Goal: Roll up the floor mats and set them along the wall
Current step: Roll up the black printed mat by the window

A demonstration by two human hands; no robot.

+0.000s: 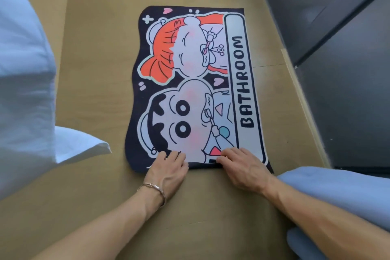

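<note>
The mat [196, 82] lies flat on the wooden floor [95, 69] and stretches away from both hands, with its near edge under the fingers. It is dark-bordered, printed with two cartoon faces, and carries the word BATHROOM along the side beyond the right hand. The left hand [168, 167], with a bracelet [156, 190] on its wrist, has its fingers bent over the near edge and grips it. The right hand [240, 167] grips the same edge just beside it, fingers curled down onto the printed face; the two hands are close but apart. White bedding [25, 69] hangs out past the left hand. A blue-grey cloth [337, 196] lies beside the right forearm, and a dark panel [337, 91] rises beyond it, well clear of the mat's far side.
</note>
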